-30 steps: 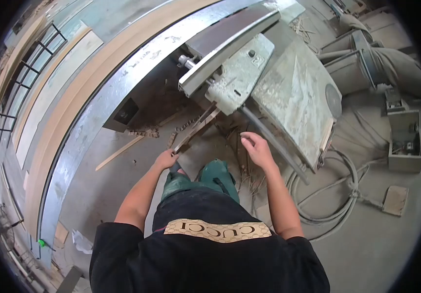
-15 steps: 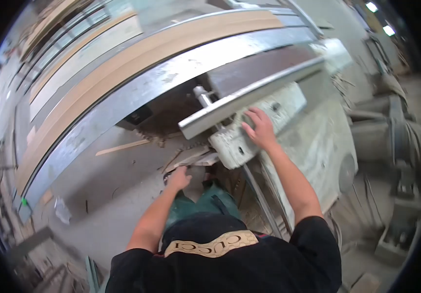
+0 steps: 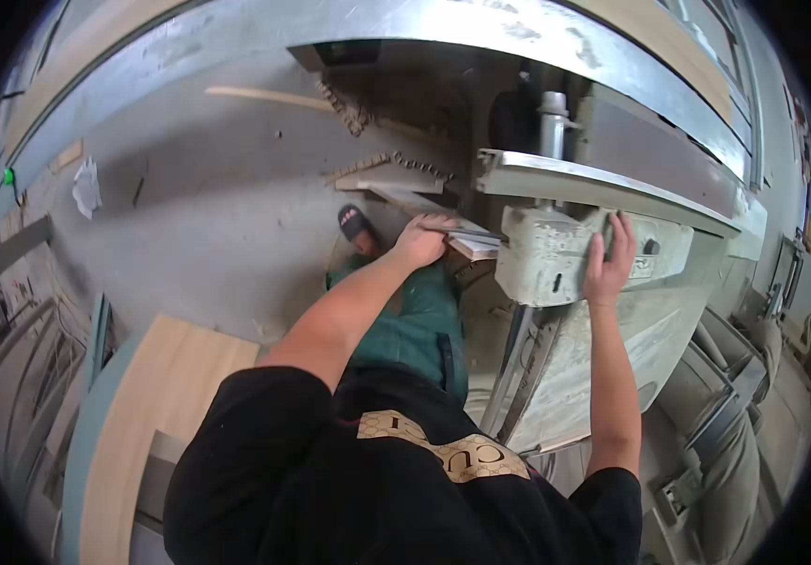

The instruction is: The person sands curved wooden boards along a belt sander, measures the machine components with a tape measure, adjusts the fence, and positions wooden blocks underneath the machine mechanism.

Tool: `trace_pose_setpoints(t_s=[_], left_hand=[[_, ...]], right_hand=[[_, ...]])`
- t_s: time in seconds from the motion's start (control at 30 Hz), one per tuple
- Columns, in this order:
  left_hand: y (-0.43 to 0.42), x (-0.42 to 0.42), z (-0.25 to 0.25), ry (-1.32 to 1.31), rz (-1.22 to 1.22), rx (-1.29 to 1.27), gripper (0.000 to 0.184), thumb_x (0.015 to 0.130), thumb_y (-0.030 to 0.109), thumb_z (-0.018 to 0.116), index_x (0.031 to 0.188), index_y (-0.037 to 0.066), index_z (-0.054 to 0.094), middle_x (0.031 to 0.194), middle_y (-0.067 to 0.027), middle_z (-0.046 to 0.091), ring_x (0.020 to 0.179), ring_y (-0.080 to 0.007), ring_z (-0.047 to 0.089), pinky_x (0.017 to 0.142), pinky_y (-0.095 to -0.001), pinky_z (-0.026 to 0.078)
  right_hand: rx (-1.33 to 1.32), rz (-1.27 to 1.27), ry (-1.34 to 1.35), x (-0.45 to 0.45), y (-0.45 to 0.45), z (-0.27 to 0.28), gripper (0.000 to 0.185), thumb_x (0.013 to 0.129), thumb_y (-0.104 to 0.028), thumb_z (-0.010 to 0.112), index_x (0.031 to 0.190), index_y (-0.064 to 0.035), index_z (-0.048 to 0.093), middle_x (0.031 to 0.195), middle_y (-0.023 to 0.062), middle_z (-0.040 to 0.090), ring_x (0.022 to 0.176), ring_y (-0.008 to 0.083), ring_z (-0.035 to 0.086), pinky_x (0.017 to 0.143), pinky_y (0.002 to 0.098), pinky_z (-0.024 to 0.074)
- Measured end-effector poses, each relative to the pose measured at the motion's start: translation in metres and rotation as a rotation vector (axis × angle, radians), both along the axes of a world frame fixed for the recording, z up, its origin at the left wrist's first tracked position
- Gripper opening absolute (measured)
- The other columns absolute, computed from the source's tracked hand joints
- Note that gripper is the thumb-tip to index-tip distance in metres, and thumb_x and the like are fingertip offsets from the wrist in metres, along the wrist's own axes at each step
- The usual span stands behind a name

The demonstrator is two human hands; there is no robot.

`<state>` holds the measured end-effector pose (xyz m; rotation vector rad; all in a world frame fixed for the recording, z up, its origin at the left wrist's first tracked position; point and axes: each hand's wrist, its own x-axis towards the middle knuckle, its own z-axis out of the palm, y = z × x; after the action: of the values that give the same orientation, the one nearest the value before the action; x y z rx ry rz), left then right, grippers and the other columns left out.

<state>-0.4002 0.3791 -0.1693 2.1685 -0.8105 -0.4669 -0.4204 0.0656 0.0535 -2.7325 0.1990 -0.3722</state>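
My left hand (image 3: 421, 242) is closed around the end of a thin dark bar (image 3: 465, 232), beside the pale metal block of the machine. Under and beyond that hand lie pieces of wood (image 3: 474, 249). My right hand (image 3: 610, 259) rests on the pale metal block (image 3: 545, 256), with its fingers somewhat apart and pointing toward the long metal fence (image 3: 603, 185). A round metal shaft (image 3: 553, 127) stands out behind the fence.
A long metal table edge (image 3: 405, 21) curves across the top. Wood scraps (image 3: 273, 96) lie on the floor beyond my sandalled foot (image 3: 353, 224). A pale wooden board (image 3: 156, 395) is at the lower left. Grey hoses (image 3: 730, 480) are at the lower right.
My view has turned, so the machine now sits more level. My right hand has come onto the metal block. My left hand has moved up beside the block, on the dark bar.
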Motion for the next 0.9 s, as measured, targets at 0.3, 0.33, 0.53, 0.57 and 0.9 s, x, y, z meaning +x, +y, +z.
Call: trace_pose_setpoints(t_s=[0.3,0.33,0.53,0.57,0.9], left_hand=[[-0.001,0.027,-0.005,0.199,-0.241,-0.038,0.028,0.091,0.009,0.058,0.118,0.009,0.065,0.113,-0.0180,0.071,0.106,-0.0389,0.069,0.088,-0.0467,0.057],[-0.001,0.030,0.000,0.206,-0.285,0.039,0.026,0.091,0.010,0.058,0.116,0.009,0.065,0.111,-0.0186,0.071,0.103,-0.0388,0.069,0.085,-0.0467,0.058],[-0.001,0.017,-0.014,0.127,-0.207,-0.057,0.026,0.088,0.010,0.061,0.114,0.009,0.065,0.107,-0.0176,0.071,0.103,-0.0384,0.069,0.087,-0.0470,0.057],[-0.003,0.018,-0.015,0.133,-0.185,-0.068,0.026,0.090,0.010,0.058,0.115,0.009,0.067,0.108,-0.0176,0.071,0.107,-0.0378,0.068,0.092,-0.0466,0.056],[0.007,0.017,-0.029,0.137,-0.289,0.069,0.017,0.085,0.010,0.061,0.100,0.009,0.070,0.093,-0.0148,0.073,0.090,-0.0344,0.072,0.080,-0.0444,0.059]], right_hand=[[-0.064,-0.002,0.047,-0.001,0.001,-0.005,0.039,0.102,-0.015,0.059,0.138,-0.0027,0.058,0.148,0.0190,0.052,0.137,0.0354,0.048,0.116,0.0448,0.0364],[-0.074,-0.003,0.030,0.000,0.001,-0.007,0.039,0.102,-0.015,0.058,0.138,-0.0027,0.058,0.148,0.0190,0.052,0.137,0.0355,0.048,0.116,0.0449,0.0364],[-0.053,-0.010,0.046,-0.002,-0.003,-0.008,0.039,0.102,-0.017,0.058,0.139,-0.0033,0.058,0.146,0.0190,0.053,0.137,0.0358,0.048,0.116,0.0445,0.0359],[-0.072,-0.014,0.043,-0.003,-0.003,-0.007,0.039,0.102,-0.018,0.058,0.139,-0.0039,0.058,0.146,0.0185,0.054,0.137,0.0352,0.048,0.116,0.0439,0.0357],[-0.097,-0.036,0.011,-0.003,0.002,-0.004,0.038,0.099,-0.015,0.061,0.136,-0.0055,0.061,0.143,0.0169,0.058,0.132,0.0352,0.053,0.113,0.0434,0.0390]])
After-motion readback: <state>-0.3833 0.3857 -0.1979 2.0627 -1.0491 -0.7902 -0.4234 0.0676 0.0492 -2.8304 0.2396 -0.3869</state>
